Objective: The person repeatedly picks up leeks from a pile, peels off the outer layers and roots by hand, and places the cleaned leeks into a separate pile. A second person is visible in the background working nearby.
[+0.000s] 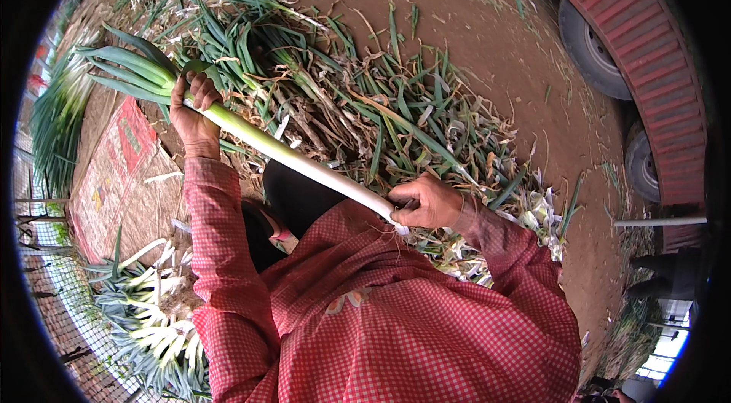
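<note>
A long green onion (285,156) slants across in front of my body, its leaves at the upper left and its white root end at the lower right. My left hand (195,109) wraps around it just below where the green leaves fan out. Near the roots, the fingers of my right hand (427,202) pinch the white base. Thin roots hang below that end. Beyond the stalk lies a heap of untrimmed green onions (320,100), mixed with dry brown leaves and peeled scraps.
Cleaned onions lie in a bundle (65,112) at the far left and in a pile (163,329) at the lower left. A woven sack (125,174) covers ground beside me. Wire netting (63,311) borders the left. A red ribbed vehicle side (645,72) and tyres (594,55) stand at right.
</note>
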{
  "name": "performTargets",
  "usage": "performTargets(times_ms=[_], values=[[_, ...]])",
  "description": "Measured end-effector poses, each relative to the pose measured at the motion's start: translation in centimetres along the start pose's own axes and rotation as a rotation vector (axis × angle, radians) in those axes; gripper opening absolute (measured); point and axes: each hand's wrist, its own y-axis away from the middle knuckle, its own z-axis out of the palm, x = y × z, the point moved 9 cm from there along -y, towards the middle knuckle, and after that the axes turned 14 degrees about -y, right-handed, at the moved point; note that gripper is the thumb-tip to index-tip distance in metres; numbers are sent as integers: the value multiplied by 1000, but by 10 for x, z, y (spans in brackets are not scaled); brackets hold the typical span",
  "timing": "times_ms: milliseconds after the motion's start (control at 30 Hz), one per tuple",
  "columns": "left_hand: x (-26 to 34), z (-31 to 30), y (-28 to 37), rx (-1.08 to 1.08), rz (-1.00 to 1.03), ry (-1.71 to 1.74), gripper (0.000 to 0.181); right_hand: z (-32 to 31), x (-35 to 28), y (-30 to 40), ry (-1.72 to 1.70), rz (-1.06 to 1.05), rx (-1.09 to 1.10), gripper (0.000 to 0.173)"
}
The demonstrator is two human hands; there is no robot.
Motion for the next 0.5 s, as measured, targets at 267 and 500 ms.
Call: performTargets(times_ms=[267,500], values=[[-7,9,-2,-55,-29,53,15,14,-9,1,84,-136,-78,27],[-7,19,-1,-87,-20,80,14,16,-3,8,-270,-25,-115,26]])
